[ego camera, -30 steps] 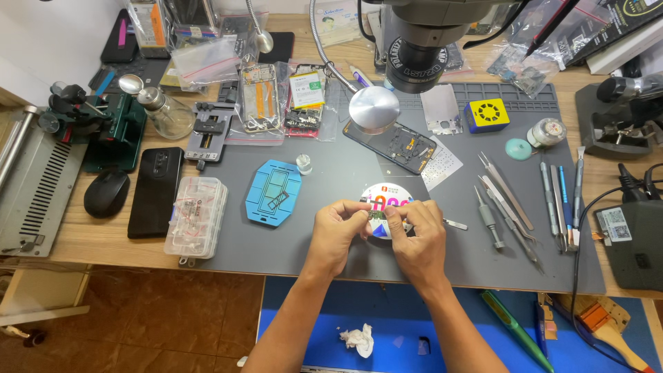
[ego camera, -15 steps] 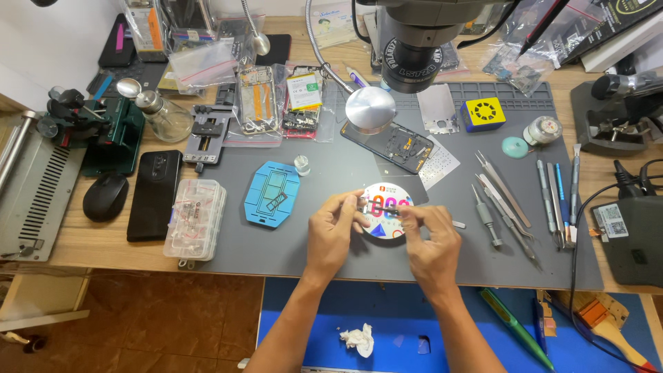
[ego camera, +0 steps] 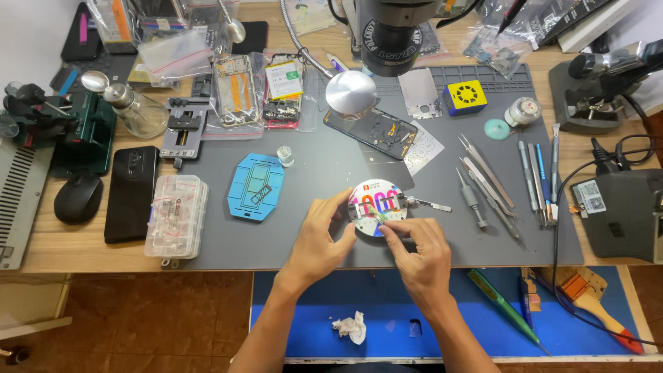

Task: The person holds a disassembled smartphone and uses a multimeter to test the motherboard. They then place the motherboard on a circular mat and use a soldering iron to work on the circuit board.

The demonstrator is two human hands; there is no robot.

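At the centre of the grey work mat (ego camera: 228, 249) we see a round white disc with coloured markings (ego camera: 377, 205), steadied at its nine o'clock edge by the curled fingers of the left hand (ego camera: 319, 238). The right hand (ego camera: 414, 252), at the disc's five o'clock, pinches a small pale tool (ego camera: 375, 213) whose tip rests on the disc face (what kind of tool it is we cannot tell). A blue holder plate (ego camera: 256, 186) lies at the disc's nine o'clock, a row of tweezers (ego camera: 483, 186) at three o'clock, and the microscope head (ego camera: 394, 31) at twelve o'clock.
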